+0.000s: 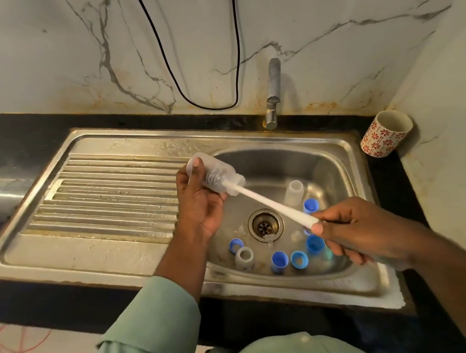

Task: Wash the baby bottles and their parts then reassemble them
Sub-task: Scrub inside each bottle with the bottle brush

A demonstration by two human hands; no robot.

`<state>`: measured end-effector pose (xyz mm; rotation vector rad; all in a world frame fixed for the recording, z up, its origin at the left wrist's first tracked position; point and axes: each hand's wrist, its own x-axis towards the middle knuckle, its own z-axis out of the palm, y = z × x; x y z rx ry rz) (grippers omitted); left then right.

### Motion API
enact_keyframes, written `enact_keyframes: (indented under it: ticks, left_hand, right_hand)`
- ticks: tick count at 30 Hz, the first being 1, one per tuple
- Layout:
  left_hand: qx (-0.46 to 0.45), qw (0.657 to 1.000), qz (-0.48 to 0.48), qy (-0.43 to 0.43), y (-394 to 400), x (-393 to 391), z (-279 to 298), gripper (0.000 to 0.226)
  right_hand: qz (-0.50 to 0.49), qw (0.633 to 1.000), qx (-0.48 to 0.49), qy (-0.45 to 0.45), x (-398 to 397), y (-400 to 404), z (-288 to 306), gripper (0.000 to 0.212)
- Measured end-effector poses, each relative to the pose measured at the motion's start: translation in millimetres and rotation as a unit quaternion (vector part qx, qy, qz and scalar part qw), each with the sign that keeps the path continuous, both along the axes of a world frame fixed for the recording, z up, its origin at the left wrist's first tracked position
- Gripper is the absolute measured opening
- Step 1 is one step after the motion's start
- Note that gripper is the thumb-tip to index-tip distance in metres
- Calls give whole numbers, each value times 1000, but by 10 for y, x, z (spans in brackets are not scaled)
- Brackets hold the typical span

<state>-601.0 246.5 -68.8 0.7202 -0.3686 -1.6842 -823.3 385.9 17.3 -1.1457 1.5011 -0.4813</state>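
The left hand (pixel 200 205) has its fingers curled round a clear plastic baby bottle (pixel 214 175), holding it tipped on its side above the shiny steel sink (pixel 124 243). The right hand (pixel 354 233) pinches the end of a long white bottle brush (pixel 274 205), and the brush head is inside the bottle. Down in the sink bowl, around the round drain (pixel 265 225), lie small blue plastic caps (pixel 279 260) and two more little clear bottles (pixel 294 192).

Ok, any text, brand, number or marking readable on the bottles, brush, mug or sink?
None can be read.
Held bottle: any markings blurred.
Brush handle: plain white.
Mug: red flower pattern only.
Sink: no legible stamp.
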Motion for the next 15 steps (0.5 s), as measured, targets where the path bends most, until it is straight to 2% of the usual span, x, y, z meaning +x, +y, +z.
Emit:
enact_keyframes:
  ticks: [2,4,7,8,10,13,15]
  left_hand:
    - [-34,999,-35,22,-30,54,24,31]
    - [-36,998,-43,18,-79,64,37,30]
    - [-19,999,-41,5,-134,69,-6,26]
    - [-10,999,-43,4,-138,64,-59,24]
    - [0,998,-55,13,-146,84,-177,26]
    - [-36,990,-118,66,-204,119,-243,61]
    - [-62,986,-142,61,-242,76,-186,74]
  right_hand:
    - [-66,997,10,-46,114,-27,-72,17]
    - [-108,993,3,-39,273,-6,-186,17]
    - [-52,989,-40,134,430,83,-229,17]
    - [-32,985,-42,165,417,104,-191,17]
    - [-33,992,-30,120,348,137,-78,18]
    - [-107,993,-29,36,319,153,-52,19]
    - [-164,986,-16,5,407,173,-170,19]
